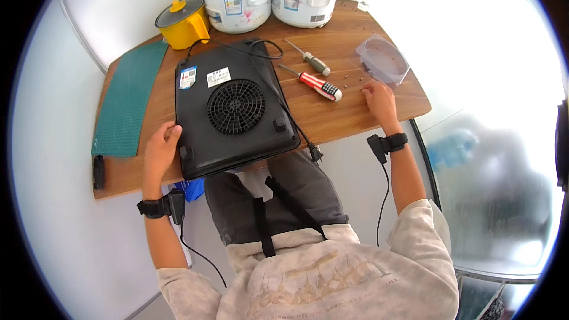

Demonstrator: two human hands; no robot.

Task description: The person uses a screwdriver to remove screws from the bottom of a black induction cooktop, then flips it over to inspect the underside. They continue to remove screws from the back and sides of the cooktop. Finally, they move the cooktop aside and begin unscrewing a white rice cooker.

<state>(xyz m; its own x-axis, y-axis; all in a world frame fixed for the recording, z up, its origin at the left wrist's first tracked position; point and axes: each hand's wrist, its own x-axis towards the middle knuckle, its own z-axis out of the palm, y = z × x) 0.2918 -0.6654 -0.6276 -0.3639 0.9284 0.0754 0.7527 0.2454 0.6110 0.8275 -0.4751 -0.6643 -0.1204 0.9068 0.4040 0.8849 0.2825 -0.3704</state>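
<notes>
A black induction cooker point(198, 112) lies upside down on the wooden table, with its round fan grille point(236, 106) facing up. My left hand point(161, 145) rests at the cooker's left edge, its thumb touching the rim and its fingers loosely apart. To the right, my right hand point(380, 104) is low over the tabletop with thumb and finger pinched together; whatever is between the tips is too small to make out. Several small screws point(346, 86) lie beside those fingertips. Just beyond that hand is a clear plastic container point(396, 71).
Two screwdrivers, one with a flag-patterned handle point(320, 86) and one with a grey-green handle point(316, 63), lie right of the cooker. Its power cord point(278, 92) trails over the front edge. A green cutting mat point(127, 104), yellow pot point(182, 26) and two white rice cookers point(237, 0) stand around.
</notes>
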